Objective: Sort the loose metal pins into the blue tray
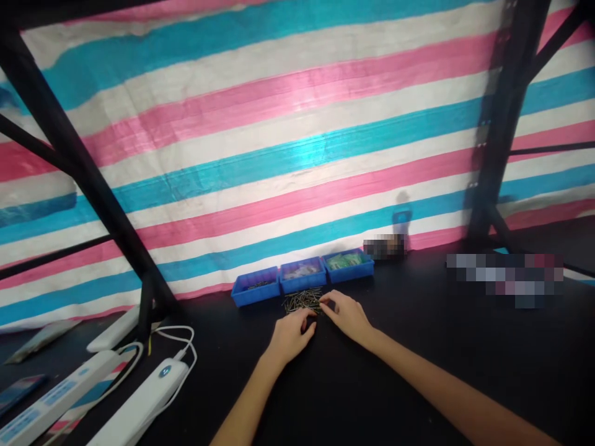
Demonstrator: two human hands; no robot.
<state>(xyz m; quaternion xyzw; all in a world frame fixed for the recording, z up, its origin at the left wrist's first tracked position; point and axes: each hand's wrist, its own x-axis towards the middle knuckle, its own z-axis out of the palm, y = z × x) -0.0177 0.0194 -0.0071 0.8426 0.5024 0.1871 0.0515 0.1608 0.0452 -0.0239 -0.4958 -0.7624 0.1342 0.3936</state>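
Observation:
A loose pile of thin, dark and brassy screws or similar metal pins (301, 300) lies on the black table. My left hand (289, 336) is at the near edge of the pile, fingers curved, with a gap between thumb and forefinger and nothing visible in it. From the right, my right hand (348, 316) reaches the pile's right edge; its thumb and forefinger come together there, and whatever is between the tips is too small to make out. Behind the pile stand three blue bins: the left bin (236, 298) with a few dark pieces, the middle bin (303, 284) with clear packets, the right bin (352, 274) with green packets.
White power strips (60, 396) and a white box-shaped device (144, 402) with a cable lie at left, near a phone (21, 391). Black frame posts (495, 136) rise on both sides before a striped sheet (288, 155). Blurred-out items are at the back right.

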